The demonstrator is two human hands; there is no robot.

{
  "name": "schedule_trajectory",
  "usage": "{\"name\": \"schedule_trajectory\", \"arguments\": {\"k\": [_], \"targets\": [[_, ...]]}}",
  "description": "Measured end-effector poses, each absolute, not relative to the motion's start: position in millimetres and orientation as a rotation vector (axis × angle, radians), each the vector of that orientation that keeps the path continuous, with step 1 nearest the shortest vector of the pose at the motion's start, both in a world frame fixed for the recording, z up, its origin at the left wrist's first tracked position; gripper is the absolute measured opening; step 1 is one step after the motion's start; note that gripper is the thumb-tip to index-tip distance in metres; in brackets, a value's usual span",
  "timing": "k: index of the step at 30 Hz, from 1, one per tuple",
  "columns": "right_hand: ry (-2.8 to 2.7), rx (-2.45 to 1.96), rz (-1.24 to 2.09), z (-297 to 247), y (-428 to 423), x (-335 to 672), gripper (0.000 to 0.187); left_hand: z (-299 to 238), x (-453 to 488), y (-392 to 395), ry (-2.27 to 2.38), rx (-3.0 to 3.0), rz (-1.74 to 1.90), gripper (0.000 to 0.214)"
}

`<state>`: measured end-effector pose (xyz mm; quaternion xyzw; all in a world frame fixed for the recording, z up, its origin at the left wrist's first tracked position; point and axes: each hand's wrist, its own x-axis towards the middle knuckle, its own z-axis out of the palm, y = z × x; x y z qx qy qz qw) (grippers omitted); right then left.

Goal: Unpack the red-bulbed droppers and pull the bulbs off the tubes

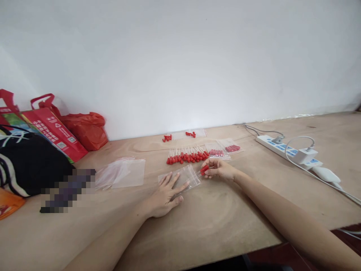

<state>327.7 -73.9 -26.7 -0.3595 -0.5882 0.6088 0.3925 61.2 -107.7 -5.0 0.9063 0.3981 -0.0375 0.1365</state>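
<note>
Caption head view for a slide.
Left hand pins a clear bag flat; right hand holds red-tipped sticks at its mouth.

Both bare arms reach forward from the bottom edge, the 2 forearms angled toward each other. The left forearm (113, 241) comes in from the lower left with a straight wrist. The left hand (166, 195) lies palm down, flat and open, its fingers (172, 180) spread and pointing up and to the right, the thumb set off to the side. The right forearm (282, 214) runs in from the lower right. The right hand (219, 169) sits just ahead of the left, knuckles up, thumb and fingertips (207, 171) apparently pinched together at its left end.
</note>
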Motion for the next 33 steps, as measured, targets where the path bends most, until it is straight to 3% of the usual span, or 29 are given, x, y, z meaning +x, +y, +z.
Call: {"name": "schedule_trajectory", "arguments": {"k": [7, 13, 21, 27, 30, 33], "targets": [[-1.321, -0.99, 1.479, -9, -69, 363, 0.027, 7, 61, -120, 1.228, 2.587, -0.135, 0.048], [-1.173, -0.962, 1.123, 10, -42, 353, 0.029, 5, 52, -93, 1.713, 2.457, 0.544, 0.038], [-1.962, -1.308, 0.055, 0, -13, 260, 0.029, -2, 42, -81, 1.726, 2.148, 0.396, 0.034], [-2.268, -1.277, -0.086, -14, -5, 237, 0.028, 16, 10, -71, 1.75, 2.157, 0.542, 0.017], [-2.381, -1.251, -0.137, -18, -5, 235, 0.026, 31, -30, -55, 2.125, 2.039, 0.758, 0.014], [-2.443, -1.254, -0.179, -17, -8, 235, 0.025, 37, -69, -43, 2.528, 1.869, 0.702, 0.024]]}}
